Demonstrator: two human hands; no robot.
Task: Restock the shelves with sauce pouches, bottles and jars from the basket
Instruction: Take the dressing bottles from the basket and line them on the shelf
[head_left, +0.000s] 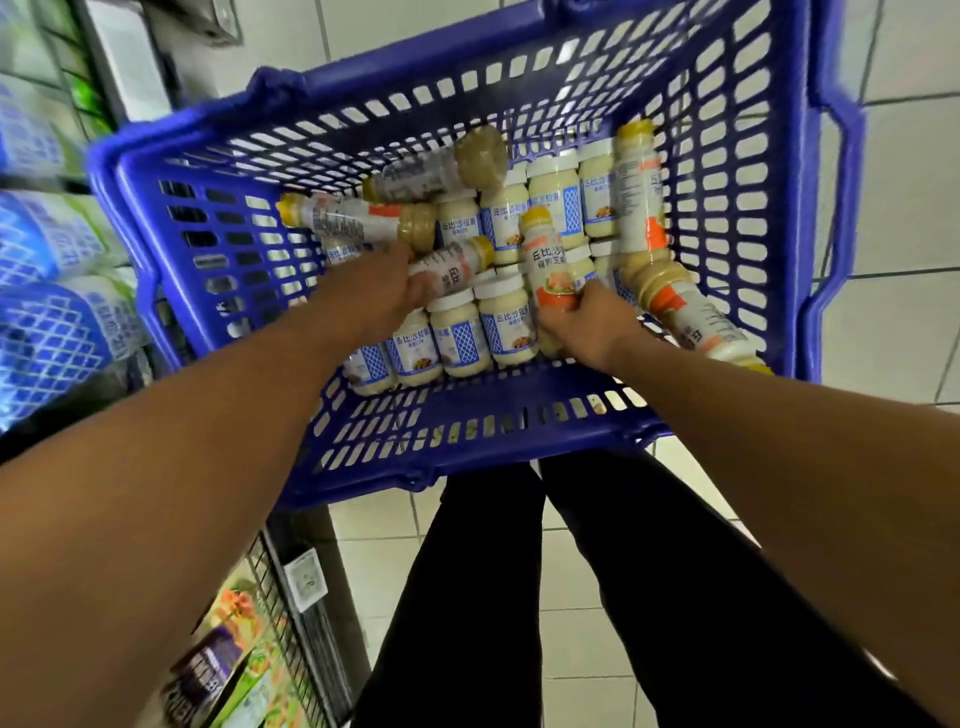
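Both arms reach down into the blue basket (467, 431), where the left hand (382, 293) curls round the near end of a lying bottle (452, 265) whose yellow cap points away from the fingers. The right hand (589, 325) grips the base of an orange-labelled bottle (545, 260) that stands up just beyond its knuckles. White-capped jars (506, 317) sit packed between the two hands and beyond them, more bottles lie past the left hand (358, 218) and to the right of the right hand (691, 317), and the stocked shelves (47, 312) run well out to the left of the left arm.
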